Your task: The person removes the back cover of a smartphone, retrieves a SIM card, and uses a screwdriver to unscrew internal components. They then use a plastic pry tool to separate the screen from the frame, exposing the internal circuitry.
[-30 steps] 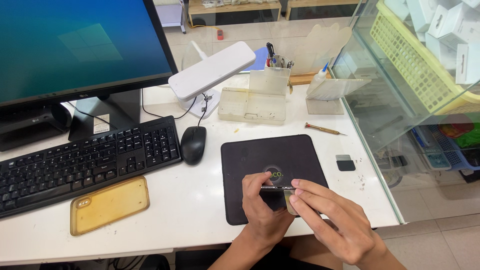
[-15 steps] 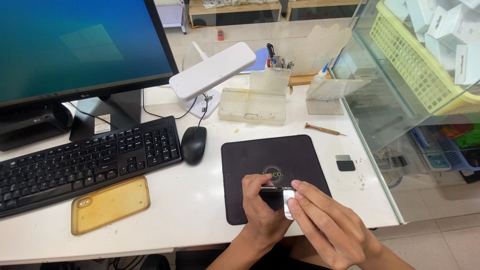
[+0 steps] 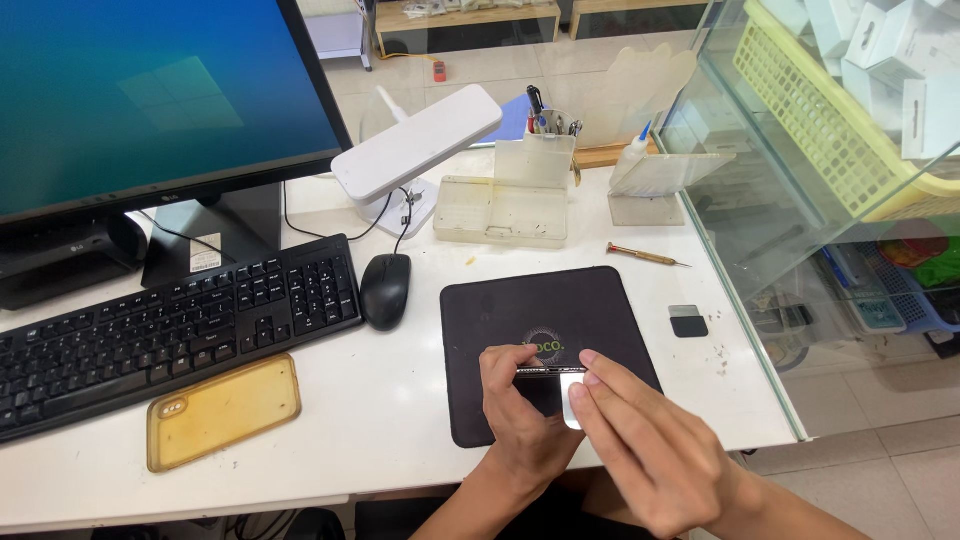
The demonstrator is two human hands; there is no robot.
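A phone (image 3: 548,372) is held edge-up in the left hand (image 3: 520,420), grip closed round it, just above the black mat (image 3: 545,310) on the desk (image 3: 400,430). Its right end is pinched by the right hand (image 3: 640,450), fingers (image 3: 590,375) closed on it. Beyond the grip: mouse (image 3: 385,290), keyboard (image 3: 160,335). Well left of the grip: yellow phone case (image 3: 222,410).

Bright, even light fills the scene, casting only soft, short shadows under the keyboard (image 3: 170,335), mouse (image 3: 385,290) and white lamp (image 3: 418,150), while the monitor (image 3: 150,100) glows blue, pale reflections veil the glass case (image 3: 800,190), the moving right hand (image 3: 650,450) blurs slightly, and straight edges bow near the frame's borders.
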